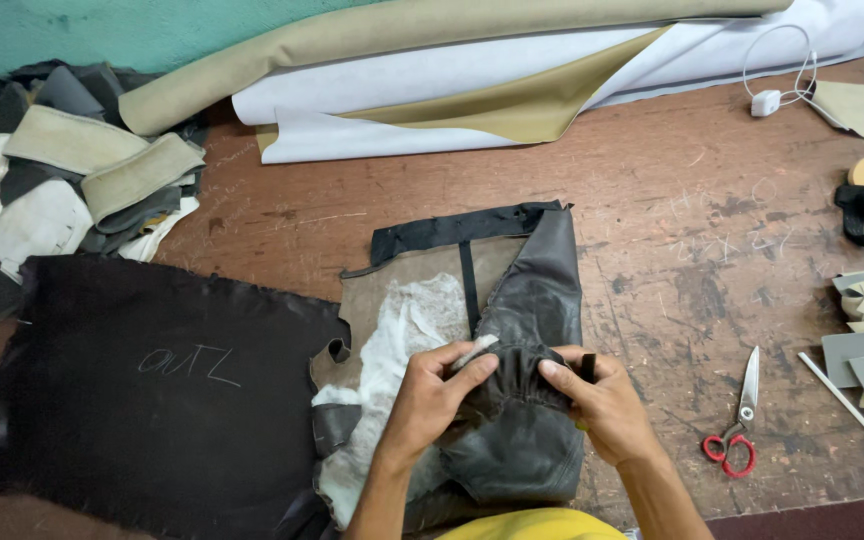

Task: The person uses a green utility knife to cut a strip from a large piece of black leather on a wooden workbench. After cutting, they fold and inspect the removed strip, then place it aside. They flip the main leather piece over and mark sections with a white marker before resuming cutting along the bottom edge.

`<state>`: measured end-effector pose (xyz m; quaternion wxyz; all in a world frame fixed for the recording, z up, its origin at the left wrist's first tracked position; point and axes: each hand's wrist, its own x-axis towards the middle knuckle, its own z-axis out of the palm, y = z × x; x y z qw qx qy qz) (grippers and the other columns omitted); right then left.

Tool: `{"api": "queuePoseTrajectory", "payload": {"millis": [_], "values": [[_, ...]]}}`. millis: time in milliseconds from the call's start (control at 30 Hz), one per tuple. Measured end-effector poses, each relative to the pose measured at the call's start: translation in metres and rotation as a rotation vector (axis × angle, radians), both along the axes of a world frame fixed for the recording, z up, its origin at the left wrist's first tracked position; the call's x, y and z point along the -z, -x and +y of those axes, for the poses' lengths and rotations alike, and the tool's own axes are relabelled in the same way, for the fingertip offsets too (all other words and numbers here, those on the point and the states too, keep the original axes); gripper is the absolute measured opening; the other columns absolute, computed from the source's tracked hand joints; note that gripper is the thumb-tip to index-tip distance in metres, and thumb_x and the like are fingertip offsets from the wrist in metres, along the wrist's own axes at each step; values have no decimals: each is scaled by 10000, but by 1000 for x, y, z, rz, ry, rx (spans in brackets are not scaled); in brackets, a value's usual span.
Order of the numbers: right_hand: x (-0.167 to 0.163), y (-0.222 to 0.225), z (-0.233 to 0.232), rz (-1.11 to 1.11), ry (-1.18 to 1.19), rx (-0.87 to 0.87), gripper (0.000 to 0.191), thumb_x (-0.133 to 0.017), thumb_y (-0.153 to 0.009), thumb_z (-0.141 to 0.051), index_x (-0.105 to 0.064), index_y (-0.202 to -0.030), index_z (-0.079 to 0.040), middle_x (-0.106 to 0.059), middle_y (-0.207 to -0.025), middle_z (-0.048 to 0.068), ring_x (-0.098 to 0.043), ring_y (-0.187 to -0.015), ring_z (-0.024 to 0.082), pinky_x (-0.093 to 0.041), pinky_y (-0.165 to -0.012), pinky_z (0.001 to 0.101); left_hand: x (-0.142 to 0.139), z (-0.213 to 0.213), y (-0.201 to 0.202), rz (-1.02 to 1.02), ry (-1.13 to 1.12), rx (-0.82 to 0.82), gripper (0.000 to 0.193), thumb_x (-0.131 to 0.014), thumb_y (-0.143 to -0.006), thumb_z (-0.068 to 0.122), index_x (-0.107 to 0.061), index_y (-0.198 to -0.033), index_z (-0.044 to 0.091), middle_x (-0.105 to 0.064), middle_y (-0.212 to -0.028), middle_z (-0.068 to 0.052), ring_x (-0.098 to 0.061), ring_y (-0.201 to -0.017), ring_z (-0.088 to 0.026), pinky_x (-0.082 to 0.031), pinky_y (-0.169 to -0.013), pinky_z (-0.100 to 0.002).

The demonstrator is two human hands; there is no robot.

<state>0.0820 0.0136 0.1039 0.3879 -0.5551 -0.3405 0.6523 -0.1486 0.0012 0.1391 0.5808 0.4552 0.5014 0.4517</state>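
Both hands are pinching a gathered fold of the dark leather piece (527, 340) lying on the bench (672, 230). The left hand (432, 395) is closing its grip on the fold's left side, the right hand (602, 400) on its right. Red-handled scissors (737, 420) are lying near the right hand.

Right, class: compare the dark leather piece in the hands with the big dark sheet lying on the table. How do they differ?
The dark leather piece is glossy, creased and folded; the big dark sheet is matt and lies flat. The left hand and right hand pinch the piece; nothing touches the sheet, which bears chalk marks. Both are dark and rest on the brown table.
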Motion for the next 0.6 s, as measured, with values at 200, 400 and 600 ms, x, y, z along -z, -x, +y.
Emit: {"api": "queuePoseTrajectory", "payload": {"millis": [200, 400, 600], "values": [[3, 0, -4, -75, -75, 29, 230, -764, -857, -154, -793, -1027, -1, -647, -651, -18, -454, -480, 41, -301, -414, 232, -5, 1, -8, 156, 5, -93, 276, -757, -885, 194, -790, -1088, 9, -793, -824, -17, -697, -712, -56, -557, -643, -219], [8, -6, 0, -84, -108, -77, 241, -801, -859, -157, -799, -1021, 21, -616, -678, -25, -433, -522, 30, -304, -446, 213, -12, -2, -11, 207, -3, -32, 274, -762, -878, 169, -803, -1110, 28, -786, -801, -78, -665, -693, -78, -535, -628, -245], [-7, 7, -1, -90, -112, 14, 222, -796, -806, -89, -791, -988, 38, -753, -751, 53, -641, -589, 77, -501, -517, 226, -17, -1, -15, 176, -31, -41, 268, -783, -858, 183, -804, -1072, 24, -801, -838, -58, -696, -717, -74, -560, -636, -242]]}}
